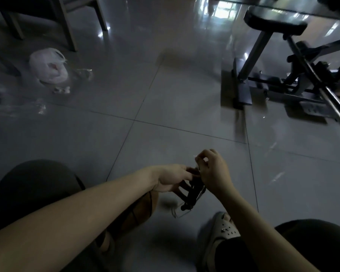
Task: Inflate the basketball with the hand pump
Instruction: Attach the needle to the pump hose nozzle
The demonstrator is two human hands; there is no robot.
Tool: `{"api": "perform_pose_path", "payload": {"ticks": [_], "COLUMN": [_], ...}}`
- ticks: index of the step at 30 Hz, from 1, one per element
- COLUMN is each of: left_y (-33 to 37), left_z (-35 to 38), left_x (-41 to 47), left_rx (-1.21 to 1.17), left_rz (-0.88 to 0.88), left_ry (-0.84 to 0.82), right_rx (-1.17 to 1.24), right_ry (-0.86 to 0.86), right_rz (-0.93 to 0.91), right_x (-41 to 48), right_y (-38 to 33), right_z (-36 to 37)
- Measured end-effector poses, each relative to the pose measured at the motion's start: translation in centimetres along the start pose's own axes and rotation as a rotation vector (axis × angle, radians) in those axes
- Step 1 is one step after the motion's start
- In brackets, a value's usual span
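Fingers (185, 172) half hide blurred hand pump (194, 191)

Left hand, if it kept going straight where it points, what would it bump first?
The left hand points right: first the black pump at its fingers, then probably the right hand. Depth is unclear.
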State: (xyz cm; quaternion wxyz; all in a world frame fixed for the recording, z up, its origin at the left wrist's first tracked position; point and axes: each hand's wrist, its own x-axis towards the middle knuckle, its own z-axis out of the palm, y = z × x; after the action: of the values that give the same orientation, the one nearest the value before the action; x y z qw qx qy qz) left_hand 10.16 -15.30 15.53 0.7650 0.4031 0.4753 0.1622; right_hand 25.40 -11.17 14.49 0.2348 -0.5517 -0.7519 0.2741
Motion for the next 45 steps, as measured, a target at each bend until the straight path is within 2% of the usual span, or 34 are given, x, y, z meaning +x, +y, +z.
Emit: {"api": "perform_pose_path", "payload": {"ticks": [5, 9, 13, 15, 17, 19, 20, 23, 24, 28, 30, 33, 35, 39, 42, 45], "left_y": [0.6, 1.2, 1.1, 1.2, 1.2, 1.1, 1.0, 1.2, 1.5, 1.3, 0.4, -2.1, -4.0, -8.3, -11.3, -13.0], "left_z": [0.7, 0.2, -0.7, -1.2, -1.9, -2.3, -2.4, -2.1, -2.3, -5.2, -6.6, -9.1, -11.1, -13.6, -14.1, -14.0], "left_x": [0.3, 0.2, 0.5, 0.5, 0.5, 0.4, 0.5, 0.5, 0.6, 0.9, 0.8, 1.0, 1.4, 3.5, 5.8, 7.5], "left_rx": [-0.028, -0.019, -0.059, -0.102, -0.143, -0.141, -0.109, 0.053, 0.129, 0.563, 0.550, 0.466, 0.433, 0.500, 0.550, 0.521], "left_rz": [0.115, 0.182, 0.200, 0.223, 0.243, 0.256, 0.255, 0.247, 0.237, 0.214, 0.191, 0.111, 0.035, -0.073, -0.071, -0.070], "left_ry": [0.235, 0.295, 0.353, 0.394, 0.436, 0.456, 0.458, 0.460, 0.481, 0.731, 0.754, 0.833, 0.890, 0.898, 0.929, 0.921], "right_rx": [0.206, 0.369, 0.198, 0.193, 0.425, 0.593, 0.642, 0.694, 0.620, -0.158, -0.470, -0.766, -0.902, -1.093, -1.064, -0.990], "right_ry": [0.020, -0.030, 0.104, -0.008, -0.297, -0.529, -0.552, -0.412, -0.376, -0.426, -0.466, -0.465, -0.482, -0.563, -0.585, -0.566], "right_rz": [0.050, 0.083, 0.177, 0.339, 0.526, 0.546, 0.524, 0.545, 0.544, 0.321, 0.180, -0.012, -0.074, -0.249, -0.319, -0.302], "right_x": [1.4, 1.7, 1.6, 1.4, 0.8, -0.1, -0.4, 0.2, 0.9, 4.1, 5.1, 6.9, 7.9, 7.7, 7.0, 6.4], "right_y": [0.3, -0.1, 0.1, 0.2, -0.5, -1.8, -2.4, -3.2, -3.1, -2.6, -3.0, -3.5, -2.9, 1.1, 5.4, 8.9], "right_z": [0.1, 0.1, 0.2, 0.0, -0.1, 0.1, 0.3, 1.4, 1.9, 4.1, 5.1, 7.0, 9.1, 14.1, 17.4, 20.5]}}
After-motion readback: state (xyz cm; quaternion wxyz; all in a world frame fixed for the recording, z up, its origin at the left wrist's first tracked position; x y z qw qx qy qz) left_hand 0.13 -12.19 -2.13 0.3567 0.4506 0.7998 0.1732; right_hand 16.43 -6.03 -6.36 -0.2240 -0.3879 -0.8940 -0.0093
